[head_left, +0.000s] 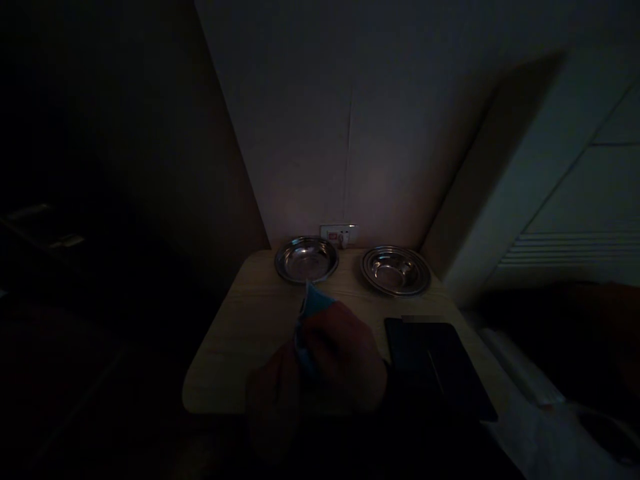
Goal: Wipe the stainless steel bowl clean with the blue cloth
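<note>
The room is very dark. My right hand (345,353) is closed around a light blue thing (314,305), a cloth or a soft packet, whose tip sticks up above the knuckles. My left hand (273,393) sits just below and to the left, dim, with its fingers curled against the lower edge of the same blue thing. Both hands hover over the front middle of a small pale wooden table (240,333). Two empty steel bowls stand at the back of the table, the left bowl (306,259) and the right bowl (395,269), both beyond my hands.
A dark flat slab (437,367), perhaps a tablet, lies on the table's right front. A wall socket (340,234) sits behind the bowls. A white cupboard or door (550,200) rises at the right. The left side is black.
</note>
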`<state>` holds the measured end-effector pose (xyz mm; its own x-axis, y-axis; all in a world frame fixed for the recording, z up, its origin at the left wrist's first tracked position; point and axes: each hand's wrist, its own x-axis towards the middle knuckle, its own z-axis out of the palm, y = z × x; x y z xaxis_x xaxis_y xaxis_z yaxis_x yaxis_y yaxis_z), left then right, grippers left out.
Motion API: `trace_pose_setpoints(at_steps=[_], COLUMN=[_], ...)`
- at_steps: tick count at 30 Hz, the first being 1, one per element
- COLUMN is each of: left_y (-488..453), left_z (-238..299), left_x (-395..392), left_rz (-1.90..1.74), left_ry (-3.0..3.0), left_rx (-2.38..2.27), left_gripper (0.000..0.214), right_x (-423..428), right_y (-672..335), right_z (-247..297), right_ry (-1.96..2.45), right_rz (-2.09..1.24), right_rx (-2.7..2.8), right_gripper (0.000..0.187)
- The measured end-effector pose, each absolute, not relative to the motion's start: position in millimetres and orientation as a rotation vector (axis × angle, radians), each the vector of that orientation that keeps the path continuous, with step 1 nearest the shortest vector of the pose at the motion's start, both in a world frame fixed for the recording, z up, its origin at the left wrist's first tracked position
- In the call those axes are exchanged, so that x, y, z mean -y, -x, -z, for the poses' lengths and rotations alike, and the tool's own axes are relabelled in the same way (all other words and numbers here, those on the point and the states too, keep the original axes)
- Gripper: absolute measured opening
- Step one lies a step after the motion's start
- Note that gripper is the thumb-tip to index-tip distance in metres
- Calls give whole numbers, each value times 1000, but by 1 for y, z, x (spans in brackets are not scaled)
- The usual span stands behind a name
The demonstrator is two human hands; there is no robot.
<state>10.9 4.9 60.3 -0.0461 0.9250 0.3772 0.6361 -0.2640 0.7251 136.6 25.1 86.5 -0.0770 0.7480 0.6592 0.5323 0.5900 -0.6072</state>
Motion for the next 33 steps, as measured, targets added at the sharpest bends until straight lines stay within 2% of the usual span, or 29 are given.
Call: trace_pose_setpoints(at_steps=[8, 15, 23, 28, 33], left_y=[-19, -26, -27, -26, -25], left_z=[-68, -65, -55, -53, -57], left_x=[-4, -12, -20, -19, -15], left_rz=[-1099, -979, -1072, -1060, -1009], left_ry=[-2030, -2302, -2553, -2483, -2276], left_rx=[-1409, -1394, -1443, -1482, -1538], left_gripper=[33, 30, 31, 30, 29], right_x=[-14, 6, 22, 19, 20], right_y=[-145, -167, -243, -265, -255], right_z=[-68, -48, -3, 13, 1], right_ry=[1122, 1190, 1691, 1831, 1736], right_rz=[-276, -404, -241, -235, -220], right_rx=[1407, 1312, 1433, 1619, 1517], right_gripper=[10, 14, 24, 30, 29])
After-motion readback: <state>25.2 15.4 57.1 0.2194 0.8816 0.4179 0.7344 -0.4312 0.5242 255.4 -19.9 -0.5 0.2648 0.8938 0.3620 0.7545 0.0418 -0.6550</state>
